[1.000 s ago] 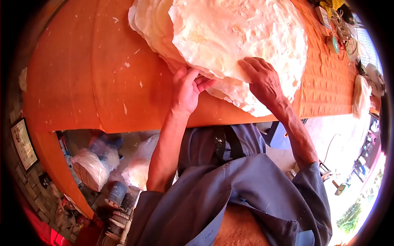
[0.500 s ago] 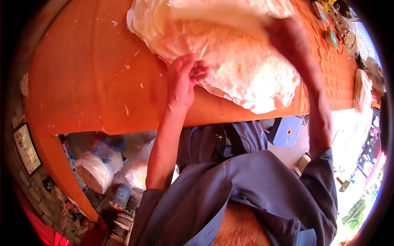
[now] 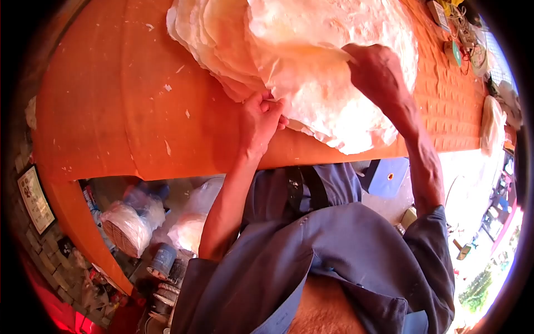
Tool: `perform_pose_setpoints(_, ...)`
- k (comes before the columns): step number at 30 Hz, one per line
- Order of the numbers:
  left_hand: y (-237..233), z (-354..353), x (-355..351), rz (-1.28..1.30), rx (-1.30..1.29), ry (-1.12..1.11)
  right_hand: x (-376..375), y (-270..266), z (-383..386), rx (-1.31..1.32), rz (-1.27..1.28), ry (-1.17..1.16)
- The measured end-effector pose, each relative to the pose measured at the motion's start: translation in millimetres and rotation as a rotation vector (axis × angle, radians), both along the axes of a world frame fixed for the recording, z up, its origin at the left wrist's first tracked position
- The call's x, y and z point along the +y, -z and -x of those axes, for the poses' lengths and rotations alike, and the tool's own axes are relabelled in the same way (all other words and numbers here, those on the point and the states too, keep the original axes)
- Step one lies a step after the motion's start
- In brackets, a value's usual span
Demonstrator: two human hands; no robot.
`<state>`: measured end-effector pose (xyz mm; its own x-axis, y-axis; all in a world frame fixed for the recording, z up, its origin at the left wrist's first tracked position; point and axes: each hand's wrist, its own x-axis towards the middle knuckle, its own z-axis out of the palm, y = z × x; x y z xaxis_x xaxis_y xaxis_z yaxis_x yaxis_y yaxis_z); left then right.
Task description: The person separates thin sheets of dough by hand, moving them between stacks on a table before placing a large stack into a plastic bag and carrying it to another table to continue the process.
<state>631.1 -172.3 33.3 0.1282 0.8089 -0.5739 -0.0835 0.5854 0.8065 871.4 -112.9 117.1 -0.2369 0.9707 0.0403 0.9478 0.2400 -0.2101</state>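
A stack of thin, whitish, roughly round sheets [image 3: 208, 36] with ragged edges lies on the orange-covered table [image 3: 111, 117]. My left hand [image 3: 261, 122] is at the near edge of the stack, thumb and fingers pinching the rim of the top sheet [image 3: 328, 94]. Farther right, my right hand [image 3: 378, 72] is closed in a fist over the pile, gripping a raised fold of that same sheet. The fold stretches leftward from its knuckles. Strong light washes out the sheet's near right side.
Small white scraps [image 3: 167, 88] dot the table's left part. Cables [image 3: 470, 42] and a plastic-wrapped bundle [image 3: 492, 125] lie at the right. Below the table are a blue stool [image 3: 386, 177], wrapped bundles [image 3: 125, 228] and a blue can [image 3: 163, 260]. A framed picture [image 3: 36, 199] is at far left.
My right hand, blurred before, has come nearer and now holds a fold of the sheet. My left hand has shifted slightly right and down, from loosely curled to pinching the rim.
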Motion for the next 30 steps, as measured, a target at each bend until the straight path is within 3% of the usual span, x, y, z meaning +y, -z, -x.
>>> perform_pose_setpoints(2, -4, -6, -2, 0.014, 0.031, 0.011, -20, -16, -2, 0.036, -0.113, -0.015)
perform_pose_setpoints(4, -10, -12, -9, 0.136, -0.25, -0.04, -51, 5, -9, 0.16, -0.153, -0.04)
perform_pose_setpoints(5, -11, -14, -12, 0.198, -0.388, -0.066, -64, 25, -15, 0.13, -0.012, -0.024)
perform_pose_setpoints(7, -3, -16, -20, 0.251, -0.436, -0.024, -82, 37, -13, 0.137, 0.109, -0.047)
perform_pose_setpoints(11, -6, -18, -19, 0.23, -0.556, 0.019, -97, 32, -13, 0.242, 0.02, -0.023)
perform_pose_setpoints(16, -7, -14, -15, 0.147, -0.567, 0.086, -107, 15, 1, 0.308, 0.089, -0.047)
perform_pose_setpoints(21, -18, -31, -5, 0.067, -0.612, 0.094, -105, 56, 19, 0.156, -0.085, 0.091)
perform_pose_setpoints(22, -25, -32, -2, 0.033, -0.617, 0.097, -98, 60, 20, 0.162, -0.272, 0.07)
perform_pose_setpoints(25, -31, -24, 3, 0.014, -0.504, 0.078, -74, 23, -1, 0.063, 0.129, 0.183)
perform_pose_setpoints(30, -11, -7, -6, -0.008, -0.179, 0.104, -35, -133, -32, -0.198, -0.298, 0.44)
